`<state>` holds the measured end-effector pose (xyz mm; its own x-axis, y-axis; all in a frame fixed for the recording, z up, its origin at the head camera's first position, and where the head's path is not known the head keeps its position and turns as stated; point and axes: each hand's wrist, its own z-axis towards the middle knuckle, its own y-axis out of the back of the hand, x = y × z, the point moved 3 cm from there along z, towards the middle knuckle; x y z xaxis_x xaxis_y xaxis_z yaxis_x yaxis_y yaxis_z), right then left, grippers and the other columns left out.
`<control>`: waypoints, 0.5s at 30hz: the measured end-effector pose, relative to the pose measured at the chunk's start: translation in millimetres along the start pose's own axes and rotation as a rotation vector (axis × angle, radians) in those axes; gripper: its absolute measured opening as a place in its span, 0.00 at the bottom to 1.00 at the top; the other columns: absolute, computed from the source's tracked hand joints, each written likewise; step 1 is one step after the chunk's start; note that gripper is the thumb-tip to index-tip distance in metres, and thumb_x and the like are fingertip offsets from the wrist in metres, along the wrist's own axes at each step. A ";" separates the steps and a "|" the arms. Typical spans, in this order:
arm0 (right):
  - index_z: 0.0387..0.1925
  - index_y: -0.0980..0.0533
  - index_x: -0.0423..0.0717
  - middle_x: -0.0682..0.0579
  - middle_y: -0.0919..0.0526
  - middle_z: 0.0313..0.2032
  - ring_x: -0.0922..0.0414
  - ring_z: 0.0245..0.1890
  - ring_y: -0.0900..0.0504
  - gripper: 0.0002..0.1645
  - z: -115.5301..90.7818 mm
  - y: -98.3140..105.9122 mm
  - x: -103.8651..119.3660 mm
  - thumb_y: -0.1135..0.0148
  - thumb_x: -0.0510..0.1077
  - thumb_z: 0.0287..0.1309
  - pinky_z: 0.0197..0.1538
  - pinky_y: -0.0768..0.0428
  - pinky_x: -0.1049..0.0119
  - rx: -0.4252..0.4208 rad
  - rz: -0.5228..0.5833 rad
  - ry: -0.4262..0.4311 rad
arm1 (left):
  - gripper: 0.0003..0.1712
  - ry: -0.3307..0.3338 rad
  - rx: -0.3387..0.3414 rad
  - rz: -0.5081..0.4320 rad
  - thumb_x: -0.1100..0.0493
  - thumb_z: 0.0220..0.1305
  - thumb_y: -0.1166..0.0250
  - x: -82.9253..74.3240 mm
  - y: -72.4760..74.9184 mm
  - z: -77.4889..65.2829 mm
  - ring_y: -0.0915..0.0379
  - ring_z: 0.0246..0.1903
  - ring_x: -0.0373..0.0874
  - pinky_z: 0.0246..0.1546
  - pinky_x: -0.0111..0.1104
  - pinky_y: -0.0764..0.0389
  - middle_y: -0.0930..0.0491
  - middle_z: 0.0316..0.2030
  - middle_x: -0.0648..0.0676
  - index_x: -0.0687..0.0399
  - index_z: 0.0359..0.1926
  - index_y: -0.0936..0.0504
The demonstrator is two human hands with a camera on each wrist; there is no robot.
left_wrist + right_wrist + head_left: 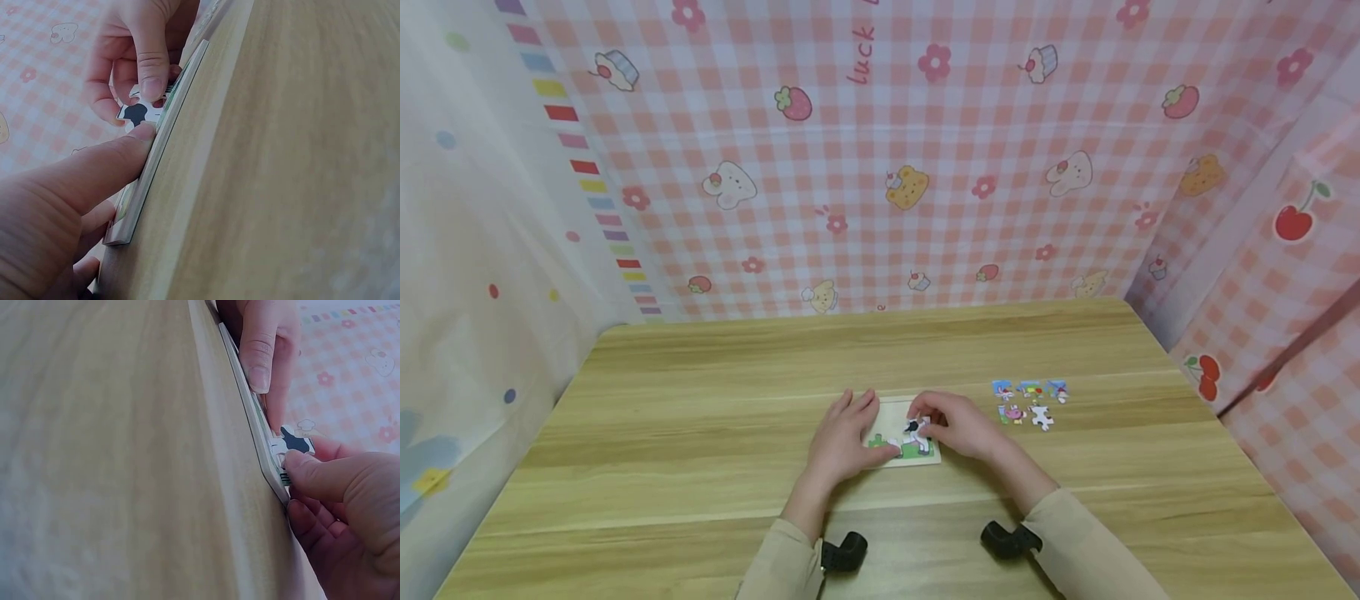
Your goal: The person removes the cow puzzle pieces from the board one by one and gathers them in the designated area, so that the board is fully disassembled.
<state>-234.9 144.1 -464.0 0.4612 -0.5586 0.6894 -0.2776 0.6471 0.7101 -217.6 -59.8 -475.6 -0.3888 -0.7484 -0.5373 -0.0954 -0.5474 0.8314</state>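
A shallow wooden puzzle tray point(891, 408) lies flat on the table, with green picture pieces along its front part. My right hand point(958, 423) pinches a black-and-white puzzle piece point(296, 442) between thumb and fingers over the tray's right side. The piece is tilted up from the tray in both wrist views. My left hand point(842, 437) rests at the tray's left side with its fingers extended. Its thumb point(128, 150) lies across the front rim, the tip close beside the piece. Part of the tray's picture is hidden under the hands.
Several loose puzzle pieces point(1031, 390) lie in two rows on the wooden table point(700, 400), right of the tray. One of them, a white piece point(1041, 417), shows no picture. A pink checked curtain point(865, 167) hangs behind the table's far edge.
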 end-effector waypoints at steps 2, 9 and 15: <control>0.41 0.22 0.53 0.61 0.22 0.33 0.61 0.34 0.26 0.12 0.2 0.0 -0.3 0.33 0.34 0.59 0.40 0.24 0.66 0.000 -0.005 0.000 | 0.49 0.000 -0.001 -0.003 0.39 0.53 0.27 -0.2 0.3 -0.1 0.51 0.72 0.65 0.70 0.56 0.47 0.36 0.70 0.59 0.64 0.68 0.30; 0.40 0.22 0.54 0.62 0.22 0.31 0.62 0.32 0.25 0.12 -0.5 1.4 1.2 0.33 0.34 0.59 0.39 0.24 0.66 -0.005 -0.005 0.022 | 0.49 0.006 -0.002 -0.007 0.39 0.53 0.26 0.0 0.8 0.1 0.52 0.72 0.64 0.70 0.56 0.47 0.36 0.70 0.58 0.63 0.68 0.30; 0.40 0.22 0.53 0.61 0.20 0.31 0.62 0.32 0.25 0.12 -1.5 2.6 2.6 0.33 0.34 0.59 0.37 0.25 0.66 -0.009 0.015 0.025 | 0.49 0.006 0.000 -0.005 0.40 0.53 0.26 -0.5 1.2 0.1 0.51 0.72 0.64 0.70 0.56 0.47 0.35 0.70 0.58 0.63 0.68 0.30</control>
<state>-233.2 145.1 -460.6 0.4778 -0.5362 0.6958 -0.2767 0.6599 0.6985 -217.6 -60.1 -474.3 -0.3827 -0.7477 -0.5426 -0.0976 -0.5513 0.8286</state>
